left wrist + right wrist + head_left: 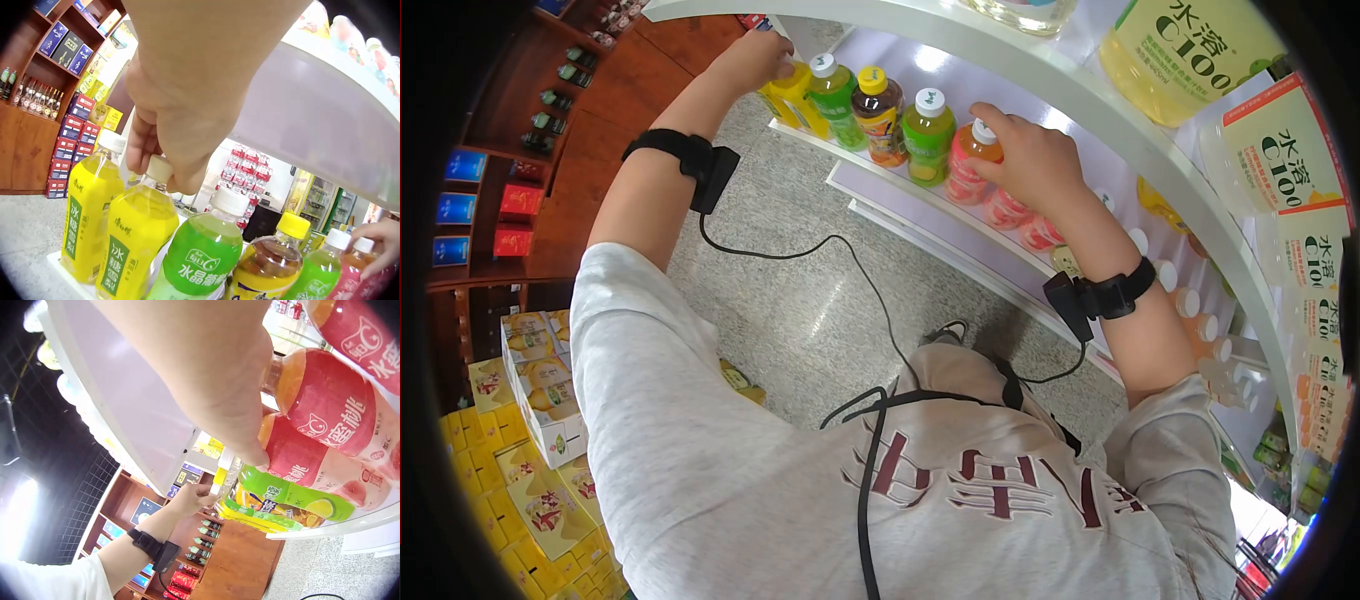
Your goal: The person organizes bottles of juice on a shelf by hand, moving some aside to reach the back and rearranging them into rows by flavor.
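Observation:
At the far end of a shelf row, my left hand (755, 62) pinches the pale cap of a yellow drink bottle (134, 234). A second yellow bottle (90, 212) stands beside it at the row's end. My right hand (1038, 160) grips a pink peach-drink bottle (970, 172) near its neck, thumb and fingers around the upper part. Between the hands stand a green grape-drink bottle (833, 103), a dark tea bottle (880, 120) with a yellow cap and another green bottle (928, 140), all upright. More pink bottles (334, 403) continue past my right hand.
A white upper shelf edge (880, 35) curves above the row, with large lemon-drink bottles (1180, 60) on it. Lower shelf tiers (960, 255) jut over the grey floor. Yellow boxes (530, 500) are stacked at left. A black cable (850, 250) hangs between my arms.

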A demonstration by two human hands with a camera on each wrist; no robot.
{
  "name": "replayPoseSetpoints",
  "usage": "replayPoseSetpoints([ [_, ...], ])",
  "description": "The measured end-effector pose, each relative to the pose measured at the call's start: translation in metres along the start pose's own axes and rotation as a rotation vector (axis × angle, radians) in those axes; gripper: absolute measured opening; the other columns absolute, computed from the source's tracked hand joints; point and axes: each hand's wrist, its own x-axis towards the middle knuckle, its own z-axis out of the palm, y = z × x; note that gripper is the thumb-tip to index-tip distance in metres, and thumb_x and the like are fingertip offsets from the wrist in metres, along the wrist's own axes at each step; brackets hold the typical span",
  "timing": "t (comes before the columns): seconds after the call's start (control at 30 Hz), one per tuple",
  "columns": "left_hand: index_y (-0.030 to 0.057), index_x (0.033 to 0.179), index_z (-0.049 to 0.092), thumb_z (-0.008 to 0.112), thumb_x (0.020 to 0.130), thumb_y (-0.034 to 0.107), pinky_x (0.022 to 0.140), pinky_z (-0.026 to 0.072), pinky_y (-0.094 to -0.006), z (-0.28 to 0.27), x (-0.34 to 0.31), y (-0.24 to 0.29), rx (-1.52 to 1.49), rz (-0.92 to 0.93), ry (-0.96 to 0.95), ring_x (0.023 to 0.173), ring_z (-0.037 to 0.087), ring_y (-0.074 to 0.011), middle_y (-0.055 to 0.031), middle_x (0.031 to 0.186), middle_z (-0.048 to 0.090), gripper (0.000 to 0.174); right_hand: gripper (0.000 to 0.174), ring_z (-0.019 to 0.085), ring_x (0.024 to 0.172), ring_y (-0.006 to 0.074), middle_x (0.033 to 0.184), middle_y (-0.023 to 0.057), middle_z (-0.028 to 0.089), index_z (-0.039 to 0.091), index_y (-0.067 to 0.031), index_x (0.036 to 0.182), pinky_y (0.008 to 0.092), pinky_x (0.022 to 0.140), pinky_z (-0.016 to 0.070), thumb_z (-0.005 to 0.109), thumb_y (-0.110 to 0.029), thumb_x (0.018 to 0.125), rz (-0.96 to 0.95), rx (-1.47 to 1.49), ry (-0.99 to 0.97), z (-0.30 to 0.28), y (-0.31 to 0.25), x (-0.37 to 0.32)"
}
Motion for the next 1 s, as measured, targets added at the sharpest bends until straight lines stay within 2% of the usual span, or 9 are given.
replayPoseSetpoints([
  [0.37, 0.0006, 0.104, 0.065, 0.067, 0.076, 0.017, 0.075, 0.0527, -0.0374, 0.002, 0.006, -0.002, 0.031, 0.019, 0.007, 0.081, 0.066, -0.032, -0.0185, 0.089, 0.067, 0.032, 0.053, 0.066, 0.081, 0.0317, 0.096, 0.0081, 0.066, 0.048, -0.0214, 0.122, 0.0416, 0.071, 0.0534, 0.067, -0.043, 0.077, 0.012, -0.01, -0.025, 0.001, 0.0, -0.001],
  [0.47, 0.0027, 0.108, 0.065, 0.066, 0.077, 0.017, 0.08, 0.0524, -0.0361, 0.002, 0.007, -0.003, 0.076, -0.019, -0.057, 0.089, 0.066, -0.0298, -0.0168, 0.097, 0.068, 0.035, 0.053, 0.066, 0.081, 0.0317, 0.096, 0.0084, 0.066, 0.048, -0.0213, 0.122, 0.0416, 0.071, 0.0534, 0.067, -0.043, 0.077, 0.012, -0.008, -0.033, -0.002, -0.002, -0.002],
  [0.57, 0.0029, 0.105, 0.066, 0.064, 0.08, 0.02, 0.077, 0.0528, -0.036, 0.0, -0.004, -0.006, -0.023, -0.015, 0.03, 0.086, 0.067, -0.0276, -0.0152, 0.095, 0.068, 0.031, 0.053, 0.066, 0.081, 0.0316, 0.096, 0.0086, 0.066, 0.048, -0.0213, 0.121, 0.0415, 0.07, 0.0534, 0.067, -0.042, 0.077, 0.042, -0.022, -0.072, -0.004, -0.003, -0.001],
  [0.63, 0.0034, 0.102, 0.067, 0.063, 0.083, 0.023, 0.073, 0.0529, -0.0354, -0.004, -0.02, -0.016, -0.303, -0.173, 0.307, 0.082, 0.067, -0.0249, -0.0133, 0.091, 0.069, 0.028, 0.056, 0.066, 0.081, 0.0318, 0.1, 0.0081, 0.065, 0.045, -0.0241, 0.126, 0.0422, 0.068, 0.0538, 0.068, -0.04, 0.077, 0.028, -0.019, -0.05, 0.001, 0.001, -0.001],
  [0.7, 0.0035, 0.098, 0.068, 0.063, 0.084, 0.026, 0.07, 0.0529, -0.0345, 0.023, -0.041, -0.028, -0.877, -0.52, 0.778, 0.077, 0.067, -0.0239, -0.012, 0.088, 0.069, 0.027, 0.054, 0.066, 0.081, 0.0317, 0.097, 0.0083, 0.066, 0.047, -0.0227, 0.123, 0.0418, 0.068, 0.0535, 0.068, -0.041, 0.077, 0.024, -0.018, -0.036, 0.0, 0.0, 0.0],
  [0.77, 0.0031, 0.101, 0.068, 0.066, 0.081, 0.026, 0.073, 0.052, -0.0335, 0.108, -0.059, -0.082, -0.745, -0.797, 0.874, 0.082, 0.066, -0.0242, -0.012, 0.093, 0.069, 0.03, 0.052, 0.066, 0.081, 0.0317, 0.095, 0.0086, 0.066, 0.049, -0.0212, 0.12, 0.0414, 0.069, 0.0533, 0.067, -0.041, 0.077, 0.037, -0.012, -0.017, 0.0, -0.003, -0.001],
  [0.83, 0.003, 0.109, 0.064, 0.069, 0.079, 0.027, 0.08, 0.0505, -0.033, 0.175, -0.072, -0.076, -0.478, -0.923, 0.619, 0.093, 0.065, -0.0234, -0.0122, 0.103, 0.067, 0.039, 0.052, 0.066, 0.081, 0.0307, 0.093, 0.0079, 0.067, 0.05, -0.0206, 0.12, 0.0408, 0.069, 0.0533, 0.068, -0.041, 0.076, 0.032, -0.025, -0.023, -0.001, -0.003, 0.0],
  [0.9, 0.0036, 0.122, 0.055, 0.075, 0.074, 0.024, 0.085, 0.0486, -0.0336, 0.202, -0.07, -0.058, -0.546, -0.924, 0.454, 0.101, 0.062, -0.0236, -0.0131, 0.112, 0.065, 0.056, 0.051, 0.066, 0.08, 0.0298, 0.092, 0.0075, 0.067, 0.051, -0.0206, 0.119, 0.0406, 0.069, 0.0534, 0.068, -0.04, 0.075, 0.014, -0.03, 0.02, 0.001, -0.002, -0.001],
  [1.0, 0.003, 0.126, 0.05, 0.08, 0.069, 0.022, 0.086, 0.0487, -0.035, 0.244, -0.052, -0.057, -0.647, -0.772, 0.509, 0.102, 0.062, -0.0251, -0.0142, 0.113, 0.064, 0.066, 0.05, 0.066, 0.08, 0.0286, 0.091, 0.0071, 0.067, 0.052, -0.0205, 0.118, 0.0403, 0.069, 0.0533, 0.069, -0.039, 0.074, -0.002, -0.022, 0.05, 0.001, -0.001, -0.001],
])
